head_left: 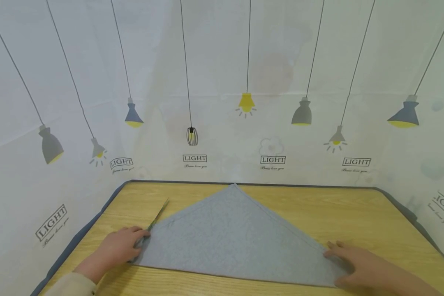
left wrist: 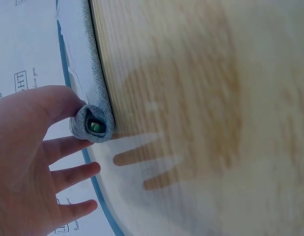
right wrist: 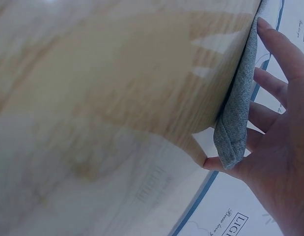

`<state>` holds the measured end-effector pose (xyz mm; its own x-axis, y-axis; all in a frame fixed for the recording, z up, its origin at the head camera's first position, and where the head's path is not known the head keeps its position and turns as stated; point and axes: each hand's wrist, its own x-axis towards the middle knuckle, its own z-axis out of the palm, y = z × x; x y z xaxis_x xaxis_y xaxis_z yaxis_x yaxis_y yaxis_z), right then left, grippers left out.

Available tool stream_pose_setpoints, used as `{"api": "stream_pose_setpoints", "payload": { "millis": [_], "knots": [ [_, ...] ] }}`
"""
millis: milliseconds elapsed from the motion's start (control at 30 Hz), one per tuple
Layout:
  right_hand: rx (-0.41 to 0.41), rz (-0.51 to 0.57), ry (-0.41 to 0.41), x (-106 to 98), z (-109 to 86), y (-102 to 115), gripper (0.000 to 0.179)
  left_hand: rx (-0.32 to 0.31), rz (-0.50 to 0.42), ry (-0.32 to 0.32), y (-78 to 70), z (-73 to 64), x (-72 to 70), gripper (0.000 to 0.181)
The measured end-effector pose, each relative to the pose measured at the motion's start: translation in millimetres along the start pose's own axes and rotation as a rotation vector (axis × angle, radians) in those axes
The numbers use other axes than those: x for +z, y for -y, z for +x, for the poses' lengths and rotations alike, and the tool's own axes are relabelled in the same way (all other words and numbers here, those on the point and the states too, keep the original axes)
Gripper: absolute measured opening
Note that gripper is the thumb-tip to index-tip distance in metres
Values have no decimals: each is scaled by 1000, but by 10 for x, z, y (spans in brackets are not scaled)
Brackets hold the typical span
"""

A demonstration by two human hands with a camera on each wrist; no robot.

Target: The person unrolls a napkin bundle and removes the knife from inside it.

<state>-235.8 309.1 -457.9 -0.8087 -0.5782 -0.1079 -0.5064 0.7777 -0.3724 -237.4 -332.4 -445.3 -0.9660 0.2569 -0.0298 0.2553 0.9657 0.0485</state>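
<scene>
Grey cloth: the left hand pinches its rolled corner at eight o'clock; the right hand touches at four, fingers wide.

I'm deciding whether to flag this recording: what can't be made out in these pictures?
Head view: the lower end of the thin dark thing, hidden at the left hand and cloth.
Left wrist view: what the green thing is; the rolled cloth covers most of it.
Head view: the near edge of the table, cut off by the frame's bottom.
</scene>
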Motion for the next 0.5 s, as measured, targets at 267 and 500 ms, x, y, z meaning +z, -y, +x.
{"api": "stream_pose_setpoints", "payload": {
  "millis": [267, 500],
  "knots": [
    [33, 20, 14, 31, 8, -28, 62, -38, 4, 32, 19, -34, -58, 34],
    [26, 5, -16, 33, -5, 13, 63, -56, 10, 5, 101, -58, -35, 31]
  ]
}}
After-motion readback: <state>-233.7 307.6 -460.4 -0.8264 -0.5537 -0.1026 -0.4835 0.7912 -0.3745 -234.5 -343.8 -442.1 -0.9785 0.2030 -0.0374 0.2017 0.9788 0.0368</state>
